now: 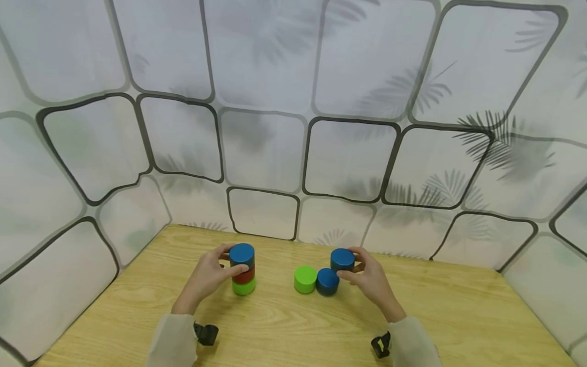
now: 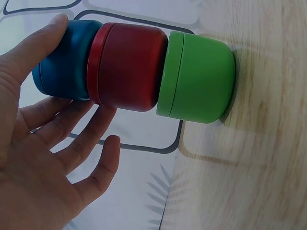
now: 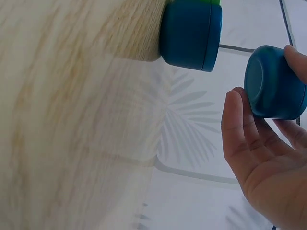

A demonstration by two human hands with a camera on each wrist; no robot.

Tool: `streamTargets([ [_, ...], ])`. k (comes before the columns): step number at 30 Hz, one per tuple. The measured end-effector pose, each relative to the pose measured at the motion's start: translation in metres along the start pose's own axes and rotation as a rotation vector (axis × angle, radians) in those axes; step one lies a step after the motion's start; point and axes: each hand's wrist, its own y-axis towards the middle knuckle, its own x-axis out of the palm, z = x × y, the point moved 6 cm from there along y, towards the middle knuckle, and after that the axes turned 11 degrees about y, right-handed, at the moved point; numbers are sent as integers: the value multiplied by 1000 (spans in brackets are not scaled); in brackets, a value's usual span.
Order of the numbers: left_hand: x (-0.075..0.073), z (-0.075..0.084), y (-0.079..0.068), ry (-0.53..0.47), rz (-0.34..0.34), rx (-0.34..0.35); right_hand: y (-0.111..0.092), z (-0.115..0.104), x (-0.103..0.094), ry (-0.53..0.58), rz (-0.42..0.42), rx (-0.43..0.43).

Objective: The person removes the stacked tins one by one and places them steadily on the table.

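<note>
On the left stands a stack of three round lidded tins: a green tin (image 2: 199,76) at the bottom, a red tin (image 2: 129,67) in the middle, a blue tin (image 2: 69,62) on top. My left hand (image 1: 207,274) grips the top blue tin between thumb and fingers. My right hand (image 1: 372,279) pinches another blue tin (image 3: 276,84) and holds it raised off the table. Just below and left of it, a second blue tin (image 1: 327,282) rests on the table, beside a second green tin (image 1: 305,279).
The wooden table (image 1: 284,331) carries all the standing tins. Behind it and along both sides hangs a pale cloth (image 1: 263,148) with dark outlined shapes and leaf prints. A black wrist camera (image 1: 206,334) shows below the left hand, another camera (image 1: 381,345) below the right.
</note>
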Motion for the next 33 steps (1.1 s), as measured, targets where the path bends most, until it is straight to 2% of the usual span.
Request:
streamTargets([
  [8, -1, 0, -2, -4, -10, -10, -2, 8, -3, -4, -7, 13],
  [19, -1, 1, 1, -7, -5, 14, -3, 14, -9, -7, -34, 57],
  [33, -1, 3, -1, -8, -19, -6, -6, 21, -11, 9, -74, 97],
])
